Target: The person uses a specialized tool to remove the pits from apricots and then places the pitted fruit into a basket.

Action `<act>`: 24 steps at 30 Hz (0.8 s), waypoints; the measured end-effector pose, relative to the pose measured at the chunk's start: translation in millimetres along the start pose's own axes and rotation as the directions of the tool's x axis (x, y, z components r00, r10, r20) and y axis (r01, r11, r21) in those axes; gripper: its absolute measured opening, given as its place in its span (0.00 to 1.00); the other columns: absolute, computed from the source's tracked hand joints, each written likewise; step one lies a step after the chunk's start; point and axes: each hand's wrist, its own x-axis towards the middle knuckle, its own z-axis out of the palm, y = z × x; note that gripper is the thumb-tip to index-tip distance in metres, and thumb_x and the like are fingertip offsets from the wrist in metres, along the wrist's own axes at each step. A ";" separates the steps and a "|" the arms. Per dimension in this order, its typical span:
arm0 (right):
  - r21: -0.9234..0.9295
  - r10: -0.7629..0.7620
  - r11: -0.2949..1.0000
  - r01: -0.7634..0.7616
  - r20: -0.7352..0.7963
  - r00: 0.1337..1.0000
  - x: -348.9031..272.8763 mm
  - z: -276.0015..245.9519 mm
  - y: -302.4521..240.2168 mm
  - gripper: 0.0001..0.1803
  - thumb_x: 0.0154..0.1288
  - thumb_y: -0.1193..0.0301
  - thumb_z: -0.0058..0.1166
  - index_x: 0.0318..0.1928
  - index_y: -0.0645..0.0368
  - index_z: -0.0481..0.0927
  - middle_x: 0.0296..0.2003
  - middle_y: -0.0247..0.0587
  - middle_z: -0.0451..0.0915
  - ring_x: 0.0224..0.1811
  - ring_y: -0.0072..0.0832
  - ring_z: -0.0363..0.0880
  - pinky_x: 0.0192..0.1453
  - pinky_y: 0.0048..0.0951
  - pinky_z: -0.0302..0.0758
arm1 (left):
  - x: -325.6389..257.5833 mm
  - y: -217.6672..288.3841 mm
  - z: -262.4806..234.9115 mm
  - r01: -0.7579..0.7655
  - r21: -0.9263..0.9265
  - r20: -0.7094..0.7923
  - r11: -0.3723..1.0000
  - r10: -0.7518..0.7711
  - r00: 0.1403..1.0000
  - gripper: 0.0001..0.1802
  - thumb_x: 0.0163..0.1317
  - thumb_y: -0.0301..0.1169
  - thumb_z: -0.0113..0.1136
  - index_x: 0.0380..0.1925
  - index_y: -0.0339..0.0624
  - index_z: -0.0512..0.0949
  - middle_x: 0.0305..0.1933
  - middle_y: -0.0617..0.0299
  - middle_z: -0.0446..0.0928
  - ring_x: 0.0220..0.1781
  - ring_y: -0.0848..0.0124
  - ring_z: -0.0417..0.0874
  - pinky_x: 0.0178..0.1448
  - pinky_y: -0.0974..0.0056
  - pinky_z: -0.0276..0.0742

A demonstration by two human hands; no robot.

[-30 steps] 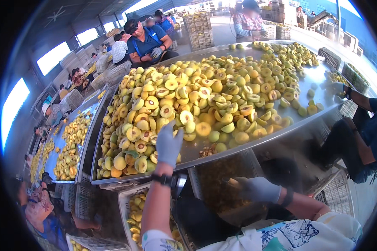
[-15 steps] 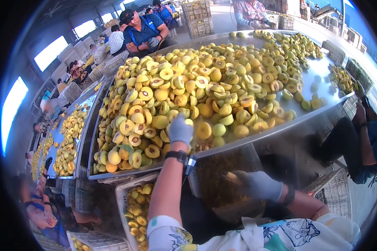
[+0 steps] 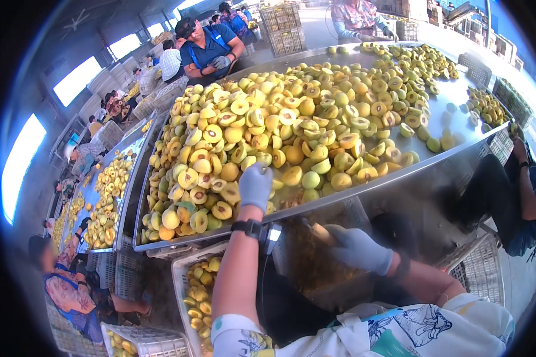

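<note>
Heaped on the metal table (image 3: 315,201) are many halved yellow-green stone fruits (image 3: 286,117), some showing brown pits or hollows. At the near edge of the heap my left hand (image 3: 256,187), in a grey glove, is closed among the fruit; its fingers curl away, so what it grips is hidden. My right hand (image 3: 363,249), also gloved, is wrapped round a short tool with a light wooden handle (image 3: 321,234) and a dark tip. It is held below the table edge, above a crate (image 3: 356,215) with brownish scraps inside.
Beside my left forearm stands a crate (image 3: 181,285) of fruit halves. A person in a dark blue shirt (image 3: 211,53) is across the table, and another (image 3: 357,18) at the far side. A second fruit table (image 3: 125,202) lies left. Someone's dark-clothed legs (image 3: 482,196) are at right.
My right hand has risen slightly, bringing the wooden-handled tool up toward the table edge. My left hand stays at the heap's near edge. The view has shifted slightly.
</note>
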 end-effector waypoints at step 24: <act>0.335 0.304 0.899 -0.281 -0.016 0.953 -38.3 -34.1 26.7 0.30 0.61 0.72 0.59 0.64 0.65 0.69 0.41 0.48 0.81 0.42 0.27 0.79 0.51 0.27 0.75 | 22.0 58.1 48.8 -0.119 0.427 0.459 0.897 -0.101 0.883 0.27 0.55 0.43 0.61 0.56 0.50 0.77 0.58 0.48 0.76 0.60 0.53 0.78 0.61 0.52 0.76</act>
